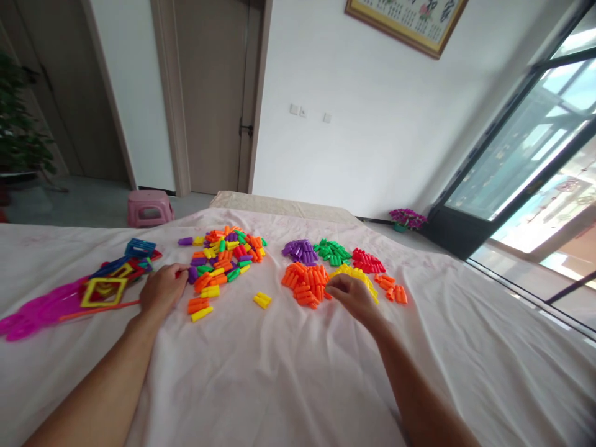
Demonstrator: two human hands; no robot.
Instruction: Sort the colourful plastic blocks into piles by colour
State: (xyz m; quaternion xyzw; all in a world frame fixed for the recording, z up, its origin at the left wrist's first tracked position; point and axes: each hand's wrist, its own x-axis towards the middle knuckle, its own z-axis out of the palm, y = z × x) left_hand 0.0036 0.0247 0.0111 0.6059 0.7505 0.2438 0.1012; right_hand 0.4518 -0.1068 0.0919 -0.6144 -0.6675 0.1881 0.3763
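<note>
My left hand [164, 288] rests at the left edge of a mixed pile of small plastic pieces [228, 257] in orange, yellow, green, purple and red. Its fingertips are closed at a purple plastic piece [192, 275]. Over on the right, my right hand [350, 293] has its fingers pinched together beside the orange pile [306, 284]. What they hold, if anything, is too small to make out. That hand partly covers the yellow pile [361, 276]. Behind are purple [300, 251], green [332, 251] and red [367, 261] piles.
Loose yellow pieces [262, 300] lie mid-cloth, and a few orange ones [392, 289] at right. Left of my left hand are a magenta plastic item [46, 307] and a yellow square frame [103, 292]. A pink stool [149, 208] stands beyond the cloth-covered surface [265, 379].
</note>
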